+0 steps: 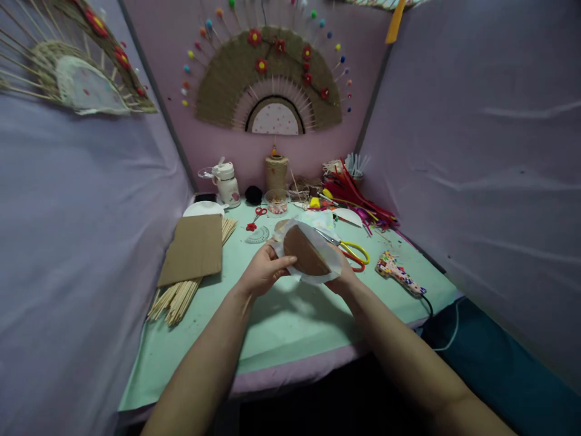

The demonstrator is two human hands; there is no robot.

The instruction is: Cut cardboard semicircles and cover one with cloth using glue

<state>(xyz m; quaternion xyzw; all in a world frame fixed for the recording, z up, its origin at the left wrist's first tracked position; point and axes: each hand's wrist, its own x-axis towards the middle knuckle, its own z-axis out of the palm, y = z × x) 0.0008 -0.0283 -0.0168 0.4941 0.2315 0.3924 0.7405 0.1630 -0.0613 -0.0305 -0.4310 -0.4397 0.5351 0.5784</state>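
Above the middle of the table I hold a brown half-round piece of cardboard (305,251) on a thin white sheet (334,261) that sticks out all round it. My left hand (267,266) grips the left side, its thumb lying on the cardboard. On the right side my right hand (341,275) is closed around the edge, with most of its fingers hidden behind the sheet. Just beyond my right hand lie scissors (356,249) with yellow and red handles, partly covered. A clear protractor (258,235) and small red scissors (259,213) rest behind my left hand.
At the left a cardboard sheet (193,248) lies over a bundle of wooden sticks (179,303). A patterned hot glue gun (399,275) with a cord is at the right. A bottle (226,184), a twine spool (276,174) and red pipe cleaners (358,197) stand along the back.
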